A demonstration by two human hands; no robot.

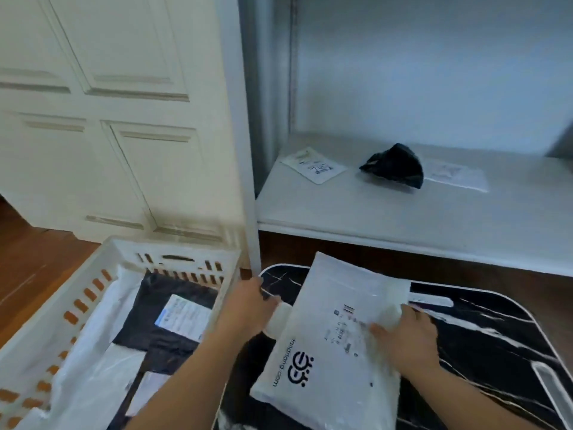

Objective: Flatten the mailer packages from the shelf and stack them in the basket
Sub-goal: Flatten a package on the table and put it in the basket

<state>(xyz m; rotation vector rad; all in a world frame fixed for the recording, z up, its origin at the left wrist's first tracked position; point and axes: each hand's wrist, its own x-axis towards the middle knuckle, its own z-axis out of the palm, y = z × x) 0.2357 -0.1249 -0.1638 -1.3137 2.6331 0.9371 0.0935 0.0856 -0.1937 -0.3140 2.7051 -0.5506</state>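
On the black marble-pattern table (483, 346), a white mailer (335, 333) with a printed logo and shipping label lies flat-ish, tilted, between both hands. Left hand (248, 308) grips a white roller-like cylinder (280, 319) poking out under the mailer's left edge; can't tell exactly what it is. Right hand (406, 336) rests on the mailer's right side, fingers curled at its edge, seemingly pinching it. Flattening looks mid-step for this one, not yet stacked.

White slotted basket (186, 259), just left of the table, already holds several mailers: at least one black mailer with label (173, 318) and at least two white ones, overlapping, exact count unclear.

Shelf (403, 212) behind has three items left: a small white labelled mailer (313, 166), one crumpled black mailer (395, 166), one flat white mailer (455, 175). Judged roughly halfway or past.
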